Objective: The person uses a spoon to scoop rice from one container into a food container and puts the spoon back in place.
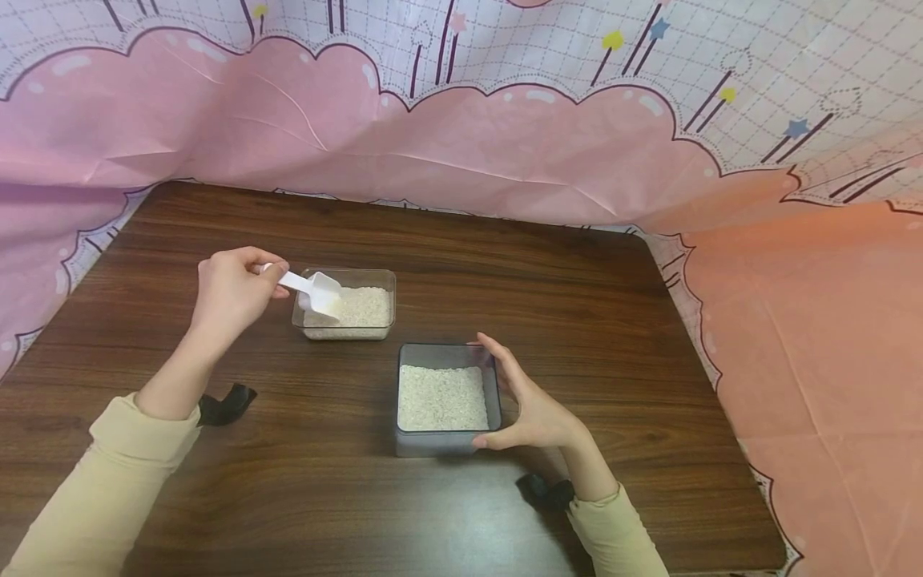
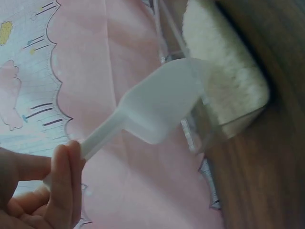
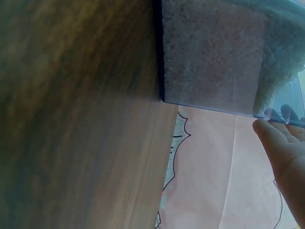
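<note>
Between thumb and fingers, my left hand [image 1: 234, 292] pinches the handle of a white plastic scoop [image 1: 320, 294]. The scoop's bowl tilts down over the left part of a clear rectangular container [image 1: 299, 330] with white rice [image 1: 369, 307] in it. In the left wrist view the scoop [image 2: 159, 102] overlaps the container's rim, its lip towards the rice [image 2: 228, 71]. My right hand [image 1: 530, 405] holds a square grey see-through container [image 1: 433, 443] at its right side, thumb near the front corner, fingers at the back one. Rice [image 1: 441, 399] fills part of it, also visible through the wall in the right wrist view.
Both containers stand on a dark wooden table [image 1: 577, 312], the clear one farther back and to the left. Pink patterned cloth [image 1: 461, 168] hangs behind the table, and an orange-tinted stretch [image 1: 815, 336] hangs at the right. Black straps [image 1: 227, 405] show at both wrists.
</note>
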Tool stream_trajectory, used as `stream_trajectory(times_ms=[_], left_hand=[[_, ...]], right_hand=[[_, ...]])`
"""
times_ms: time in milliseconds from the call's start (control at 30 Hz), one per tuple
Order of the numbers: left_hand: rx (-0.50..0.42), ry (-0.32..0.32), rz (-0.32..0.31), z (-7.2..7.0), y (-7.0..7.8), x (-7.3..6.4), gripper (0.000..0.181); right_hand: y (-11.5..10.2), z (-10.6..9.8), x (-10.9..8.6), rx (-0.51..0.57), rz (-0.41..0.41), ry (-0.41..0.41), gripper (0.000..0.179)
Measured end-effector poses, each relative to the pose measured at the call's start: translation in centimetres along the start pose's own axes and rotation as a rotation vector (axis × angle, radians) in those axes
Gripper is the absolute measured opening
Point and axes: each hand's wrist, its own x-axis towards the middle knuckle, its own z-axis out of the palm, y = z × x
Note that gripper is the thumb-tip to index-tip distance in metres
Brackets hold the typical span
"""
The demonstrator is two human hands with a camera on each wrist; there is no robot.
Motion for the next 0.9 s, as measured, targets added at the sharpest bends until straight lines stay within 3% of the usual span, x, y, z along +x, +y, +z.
stream_trajectory(times_ms=[233,333,467,633,700,767,833,900], left_hand=[[0.046,0.032,0.135,-0.3,1.5,-0.8,0.019],[-0.005,0.042,0.144,-0.5,2.4,-1.4,0.020],[-0.174,0.018,0.054,-1.2,3.7,-2.4,0.026],[-0.551,-0.064,-0.025,-2.0,5.1,-3.5,0.013],[-0.703,-0.105,-0.004,-2.1,5.6,-3.9,0.005],[-0.794,-0.151,0.020,-2.1,6.2,-4.1,0.009],[-0.831,-0.191,0.044,-2.0,6.8,-4.3,0.012],[-0.808,-0.223,0.064,-1.8,7.5,-4.4,0.008]], right_hand=[[-0.1,0.1,0.0,0.004,-0.002,0.001,0.123],[0.0,0.1,0.0,0.003,-0.013,-0.004,0.124],[0.0,0.0,0.0,-0.004,-0.016,-0.003,0.124],[0.0,0.0,0.0,-0.013,-0.005,0.003,0.124],[-0.1,0.0,0.0,-0.013,-0.004,0.005,0.124],[-0.1,0.0,0.1,-0.013,-0.001,0.008,0.124],[-0.1,0.0,0.1,-0.014,-0.001,0.009,0.124],[-0.1,0.0,0.1,-0.012,0.007,0.010,0.124]])
